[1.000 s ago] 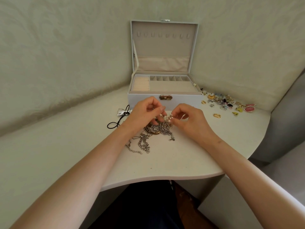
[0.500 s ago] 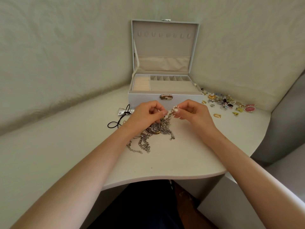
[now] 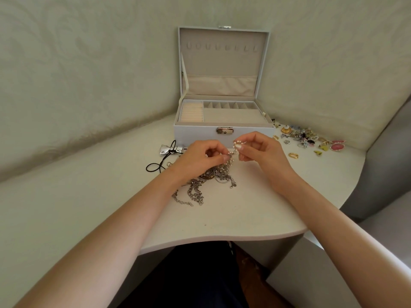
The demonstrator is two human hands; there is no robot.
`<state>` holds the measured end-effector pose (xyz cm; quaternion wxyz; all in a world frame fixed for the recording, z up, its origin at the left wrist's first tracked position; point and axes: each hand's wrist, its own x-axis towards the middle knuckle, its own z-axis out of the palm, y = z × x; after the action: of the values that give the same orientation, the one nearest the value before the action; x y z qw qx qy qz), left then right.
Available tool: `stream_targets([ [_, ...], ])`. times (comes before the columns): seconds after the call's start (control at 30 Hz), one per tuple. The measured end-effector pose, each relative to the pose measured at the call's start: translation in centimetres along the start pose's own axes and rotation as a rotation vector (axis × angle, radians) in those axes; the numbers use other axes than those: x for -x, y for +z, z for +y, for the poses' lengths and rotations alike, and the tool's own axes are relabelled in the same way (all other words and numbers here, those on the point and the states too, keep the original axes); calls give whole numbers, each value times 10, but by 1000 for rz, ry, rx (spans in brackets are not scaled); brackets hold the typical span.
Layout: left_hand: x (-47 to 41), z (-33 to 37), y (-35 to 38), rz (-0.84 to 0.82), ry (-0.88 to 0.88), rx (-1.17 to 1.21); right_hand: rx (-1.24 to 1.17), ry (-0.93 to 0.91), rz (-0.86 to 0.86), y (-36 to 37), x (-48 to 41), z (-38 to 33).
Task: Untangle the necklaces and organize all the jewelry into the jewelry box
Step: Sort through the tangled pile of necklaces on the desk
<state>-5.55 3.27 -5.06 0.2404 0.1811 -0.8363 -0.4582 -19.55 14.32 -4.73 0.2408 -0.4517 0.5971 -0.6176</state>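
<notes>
Pearl strand (image 3: 232, 160) pinched by left hand (image 3: 198, 158) and right hand (image 3: 262, 150), above tangled chains (image 3: 195, 192)

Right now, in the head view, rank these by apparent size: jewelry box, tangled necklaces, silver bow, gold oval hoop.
Largest to smallest:
1. jewelry box
2. tangled necklaces
3. silver bow
4. gold oval hoop

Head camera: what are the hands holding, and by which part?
Both pinch a white pearl-bead strand rising from the tangled silver chain pile: right hand at its upper end, left hand lower, just above the pile.
</notes>
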Motion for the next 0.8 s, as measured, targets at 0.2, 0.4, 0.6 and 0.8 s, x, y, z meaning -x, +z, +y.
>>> stream_targets([
  [0.2, 1, 4, -2, -44, -25, 110, 211, -27, -5, 2, 2, 4],
  [0.4, 0, 2, -1, 6, -21, 180, 202, -44, 0, 3, 5, 1],
  [0.6, 0, 2, 0, 22, 1, 195, 311, -75, 16, 9, 7, 3],
  [0.8, 1, 3, -1, 5, 18, 191, 402, -111, 8, 9, 5, 5],
])
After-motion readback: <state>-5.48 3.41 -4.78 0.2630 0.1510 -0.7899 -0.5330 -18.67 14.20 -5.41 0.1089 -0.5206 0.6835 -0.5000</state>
